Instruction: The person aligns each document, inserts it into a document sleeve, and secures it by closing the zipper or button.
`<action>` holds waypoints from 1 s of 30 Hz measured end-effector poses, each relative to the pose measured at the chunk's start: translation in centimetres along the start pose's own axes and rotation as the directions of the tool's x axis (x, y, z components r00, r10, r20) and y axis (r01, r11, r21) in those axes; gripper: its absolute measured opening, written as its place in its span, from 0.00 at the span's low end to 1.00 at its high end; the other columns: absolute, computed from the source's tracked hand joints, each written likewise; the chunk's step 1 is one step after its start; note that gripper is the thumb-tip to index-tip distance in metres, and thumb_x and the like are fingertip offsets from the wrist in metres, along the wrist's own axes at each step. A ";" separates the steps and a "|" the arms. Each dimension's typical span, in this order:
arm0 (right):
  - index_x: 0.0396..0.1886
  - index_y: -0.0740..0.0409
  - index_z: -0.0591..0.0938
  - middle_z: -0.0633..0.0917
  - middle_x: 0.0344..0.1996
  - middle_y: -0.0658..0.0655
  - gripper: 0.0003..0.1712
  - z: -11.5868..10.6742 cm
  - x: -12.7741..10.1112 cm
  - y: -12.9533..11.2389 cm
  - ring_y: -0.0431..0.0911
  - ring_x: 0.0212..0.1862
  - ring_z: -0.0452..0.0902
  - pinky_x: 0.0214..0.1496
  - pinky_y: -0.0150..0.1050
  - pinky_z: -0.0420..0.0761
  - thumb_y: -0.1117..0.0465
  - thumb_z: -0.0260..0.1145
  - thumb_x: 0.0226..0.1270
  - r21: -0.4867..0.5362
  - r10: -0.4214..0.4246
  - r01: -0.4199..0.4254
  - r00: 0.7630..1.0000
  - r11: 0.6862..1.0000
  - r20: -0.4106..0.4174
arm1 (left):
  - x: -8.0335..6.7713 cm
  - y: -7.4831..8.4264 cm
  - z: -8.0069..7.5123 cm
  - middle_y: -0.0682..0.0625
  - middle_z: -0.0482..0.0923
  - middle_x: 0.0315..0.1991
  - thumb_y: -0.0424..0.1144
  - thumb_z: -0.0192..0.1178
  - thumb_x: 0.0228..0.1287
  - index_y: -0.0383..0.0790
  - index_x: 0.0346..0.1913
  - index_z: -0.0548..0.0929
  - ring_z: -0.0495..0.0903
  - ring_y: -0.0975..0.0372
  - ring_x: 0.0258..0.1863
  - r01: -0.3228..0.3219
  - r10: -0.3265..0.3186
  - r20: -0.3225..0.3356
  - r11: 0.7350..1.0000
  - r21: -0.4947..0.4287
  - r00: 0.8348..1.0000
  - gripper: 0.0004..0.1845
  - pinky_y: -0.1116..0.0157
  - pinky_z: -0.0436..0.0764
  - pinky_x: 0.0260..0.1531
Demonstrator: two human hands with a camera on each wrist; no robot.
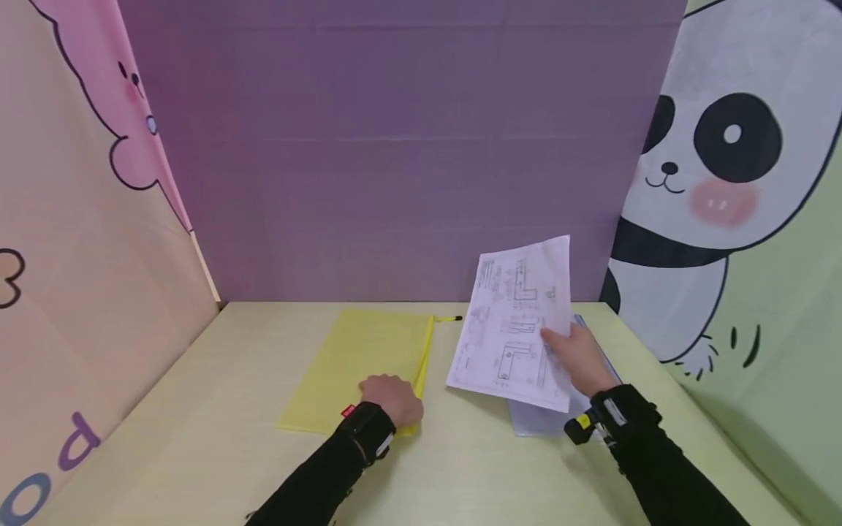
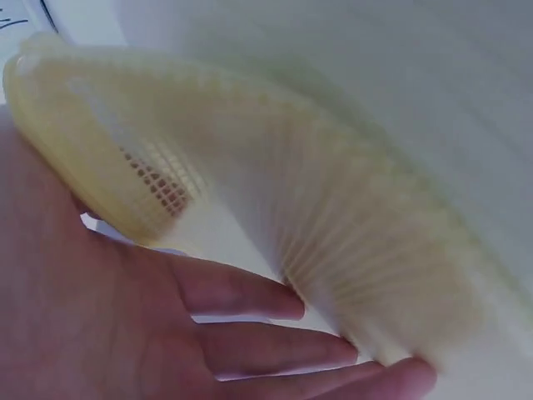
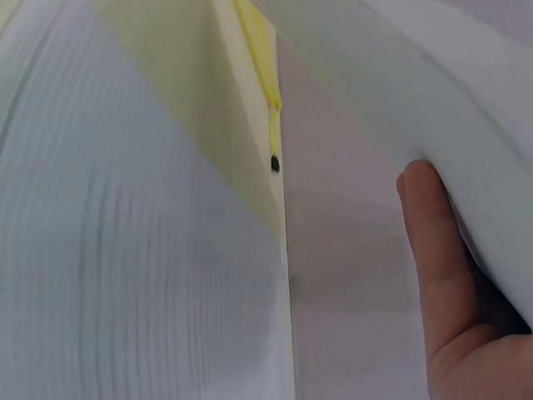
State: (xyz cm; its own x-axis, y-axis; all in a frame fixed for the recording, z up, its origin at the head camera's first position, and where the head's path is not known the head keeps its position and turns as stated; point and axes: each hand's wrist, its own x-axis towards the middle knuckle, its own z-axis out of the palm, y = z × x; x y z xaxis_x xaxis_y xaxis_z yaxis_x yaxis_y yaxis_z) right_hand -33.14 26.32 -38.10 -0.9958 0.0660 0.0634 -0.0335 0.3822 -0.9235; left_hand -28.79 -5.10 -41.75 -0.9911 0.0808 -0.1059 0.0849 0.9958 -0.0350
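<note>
Pale tabletop (image 1: pixel 164 446) meets a purple backdrop (image 1: pixel 395 146) at its far edge; a printed panda (image 1: pixel 723 161) marks the right wall. Yellow mesh folder (image 1: pixel 355 351) lies flat at centre, its right edge raised. Left hand (image 1: pixel 392 402) grips this edge near its close corner, probably to part the layers and steady it; the thumb is hidden in the left wrist view. Right hand (image 1: pixel 580 358) pinches the printed paper (image 1: pixel 506 321) at its right margin, thumb on the drawings, seemingly to keep the remainder unobstructed. Beneath the paper, a pale blue item (image 1: pixel 536 422) is mostly covered. Zipper pull (image 1: pixel 449 318) points toward the paper; a red tag (image 1: pixel 348 410) sits beside the left wrist.
</note>
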 end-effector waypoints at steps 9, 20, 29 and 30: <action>0.75 0.62 0.66 0.80 0.60 0.68 0.28 2.8 0.8 -0.1 0.50 0.47 0.86 0.43 0.42 0.86 0.56 0.54 0.82 0.183 0.149 -0.143 0.989 0.973 -0.017 | 0.2 0.2 0.2 0.49 0.73 0.21 0.49 0.52 0.68 0.43 0.19 0.78 0.72 0.56 0.24 -0.040 0.041 -0.010 0.997 0.072 0.999 0.21 0.55 0.72 0.33; 0.70 0.70 0.69 0.81 0.57 0.71 0.25 5.9 0.9 0.5 0.47 0.40 0.86 0.41 0.40 0.86 0.62 0.54 0.80 0.252 0.183 -0.165 0.982 0.953 -0.049 | 0.3 -0.4 0.5 0.48 0.72 0.20 0.46 0.51 0.67 0.43 0.19 0.78 0.73 0.55 0.24 -0.090 0.091 -0.017 0.994 0.069 0.996 0.19 0.55 0.75 0.31; 0.72 0.69 0.68 0.79 0.59 0.71 0.26 7.6 1.1 0.7 0.51 0.45 0.85 0.42 0.40 0.87 0.64 0.53 0.79 0.309 0.194 -0.163 0.979 0.937 -0.070 | -0.1 -0.4 0.4 0.49 0.69 0.19 0.46 0.51 0.68 0.42 0.20 0.77 0.71 0.55 0.24 -0.078 0.079 -0.018 0.995 0.066 0.997 0.19 0.56 0.75 0.31; 0.72 0.69 0.67 0.79 0.59 0.71 0.26 7.7 1.1 0.7 0.51 0.45 0.85 0.42 0.40 0.87 0.64 0.53 0.79 0.312 0.193 -0.163 0.979 0.936 -0.068 | -0.2 -0.3 0.4 0.49 0.69 0.19 0.46 0.51 0.68 0.42 0.20 0.77 0.71 0.55 0.24 -0.076 0.077 -0.018 0.995 0.067 0.997 0.19 0.55 0.75 0.32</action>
State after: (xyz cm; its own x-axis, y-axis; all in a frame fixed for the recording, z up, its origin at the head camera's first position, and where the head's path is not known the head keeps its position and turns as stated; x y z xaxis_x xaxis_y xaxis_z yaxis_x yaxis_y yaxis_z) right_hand -34.92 19.51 -41.56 -0.9753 0.2014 -0.0904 0.1042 0.0591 -0.9928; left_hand -28.63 -5.45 -42.10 -0.9833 0.1582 -0.0899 0.1665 0.9816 -0.0936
